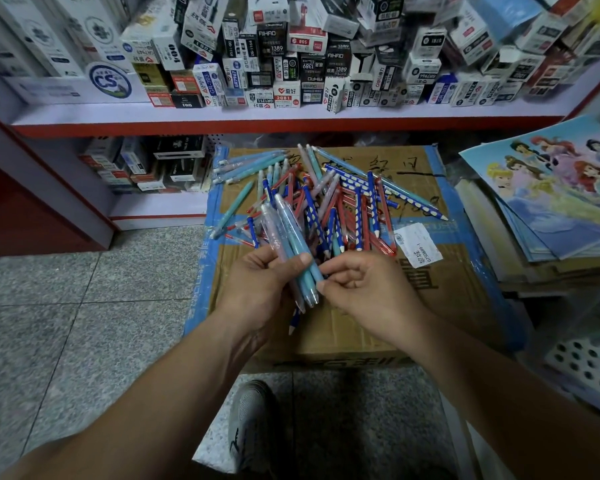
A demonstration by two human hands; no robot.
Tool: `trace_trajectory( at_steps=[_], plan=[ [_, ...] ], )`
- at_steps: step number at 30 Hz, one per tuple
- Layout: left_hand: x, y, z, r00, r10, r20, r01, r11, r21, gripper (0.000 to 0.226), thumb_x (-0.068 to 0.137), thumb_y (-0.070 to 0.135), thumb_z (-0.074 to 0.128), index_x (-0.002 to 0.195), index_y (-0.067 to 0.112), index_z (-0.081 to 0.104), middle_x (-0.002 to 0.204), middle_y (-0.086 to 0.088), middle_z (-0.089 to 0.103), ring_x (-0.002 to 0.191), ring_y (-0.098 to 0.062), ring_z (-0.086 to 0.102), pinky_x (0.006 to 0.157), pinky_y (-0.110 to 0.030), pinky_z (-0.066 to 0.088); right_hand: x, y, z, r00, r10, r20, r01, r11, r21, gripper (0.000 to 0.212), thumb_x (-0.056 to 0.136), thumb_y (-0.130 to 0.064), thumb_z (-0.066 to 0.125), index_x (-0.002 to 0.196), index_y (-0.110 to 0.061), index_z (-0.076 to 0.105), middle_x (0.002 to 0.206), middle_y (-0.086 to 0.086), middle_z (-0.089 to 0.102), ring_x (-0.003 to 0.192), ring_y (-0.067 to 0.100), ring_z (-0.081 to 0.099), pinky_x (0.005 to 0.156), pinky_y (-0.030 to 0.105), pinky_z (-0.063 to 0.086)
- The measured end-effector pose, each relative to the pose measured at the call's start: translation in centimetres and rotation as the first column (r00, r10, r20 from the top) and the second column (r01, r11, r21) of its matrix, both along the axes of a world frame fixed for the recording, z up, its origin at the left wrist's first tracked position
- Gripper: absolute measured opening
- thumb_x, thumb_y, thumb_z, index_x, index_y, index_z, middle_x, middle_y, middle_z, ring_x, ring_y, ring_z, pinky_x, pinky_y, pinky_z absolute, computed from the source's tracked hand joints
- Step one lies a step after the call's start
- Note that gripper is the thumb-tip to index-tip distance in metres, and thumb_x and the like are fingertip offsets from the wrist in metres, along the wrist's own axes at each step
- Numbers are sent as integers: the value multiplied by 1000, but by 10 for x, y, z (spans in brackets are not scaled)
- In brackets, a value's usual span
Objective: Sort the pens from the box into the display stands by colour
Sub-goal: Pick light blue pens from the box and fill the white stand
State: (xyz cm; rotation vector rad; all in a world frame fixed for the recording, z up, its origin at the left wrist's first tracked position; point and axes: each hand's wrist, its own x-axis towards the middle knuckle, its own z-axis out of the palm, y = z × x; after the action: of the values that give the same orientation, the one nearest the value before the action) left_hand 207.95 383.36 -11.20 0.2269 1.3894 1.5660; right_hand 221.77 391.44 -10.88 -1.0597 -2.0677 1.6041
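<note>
— Above the near edge of the cardboard box [440, 299], who holds what?
— The left hand [257, 285] grips a bundle of pastel pens [286, 230], its long axis running near-right to far-left. The right hand [364, 289] pinches the teal pen [303, 268] at its near end, beside the left thumb.
— And beyond?
— The mixed pile [347, 206] lies mid-box, just past the bundle's tips. A few sorted pastels [250, 164] lie at the far-left corner. No stands show.

A taped cardboard carton [378, 317] stood on the speckled tile floor [84, 306]. On its top lay a loose heap of pens [336, 209], red, blue and pastel. A separate cluster of pale teal pens [246, 166] lay at the far left corner. A white label [418, 244] was stuck near the right edge.
</note>
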Motion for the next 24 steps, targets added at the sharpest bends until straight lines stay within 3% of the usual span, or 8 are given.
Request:
trace_trajectory(
  at_steps=[4,8,12,16,20,24],
  plan=[
    [-3,-2,-2,1000,-9,-1,9,1000,-30,31,69,11,74,97,-2,69,80,-14,72,70,-22,69,57,-30,58,-2,-4,-4,1000,19,18,-19,1000,19,21,86,-10,75,83,-30,70,72,-7,73,60,1,65,61,22,55],
    [-5,-3,-2,1000,-7,24,7,1000,-26,18,81,0,70,99,-2,70,79,-12,73,69,-21,70,58,-29,59,-1,8,-5,997,41,63,-41,999,-3,9,84,-22,78,90,-27,73,78,-4,73,68,5,69,65,26,57],
    [-8,-2,-4,1000,27,-4,-27,998,-60,20,84,-1,69,103,-1,70,86,-12,74,75,-22,71,66,-34,62,-5,32,-19,967,-201,154,161,958,238,11,84,-25,78,89,-25,69,75,-10,67,64,2,64,61,24,52],
    [-13,-3,-8,998,34,-49,-39,995,-91,24,80,3,73,104,-1,71,91,-14,74,82,-28,71,69,-37,60,-13,40,-27,931,-241,274,102,893,438,18,84,-31,78,88,-20,64,70,-8,64,66,11,62,61,26,48],
    [-15,-3,-10,998,34,-44,-38,994,-103,27,80,5,74,106,-2,70,98,-18,74,86,-31,71,74,-39,60,-21,41,-35,901,-234,365,32,875,483,25,82,-37,79,93,-19,64,77,-3,66,78,18,65,70,36,56],
    [-16,-3,-10,999,23,-49,-28,994,-106,25,80,6,75,104,-2,71,98,-18,74,85,-30,71,70,-37,58,-22,44,-34,886,-245,394,24,873,488,19,83,-28,77,92,-19,63,81,0,67,76,22,64,70,38,56]
  ],
)
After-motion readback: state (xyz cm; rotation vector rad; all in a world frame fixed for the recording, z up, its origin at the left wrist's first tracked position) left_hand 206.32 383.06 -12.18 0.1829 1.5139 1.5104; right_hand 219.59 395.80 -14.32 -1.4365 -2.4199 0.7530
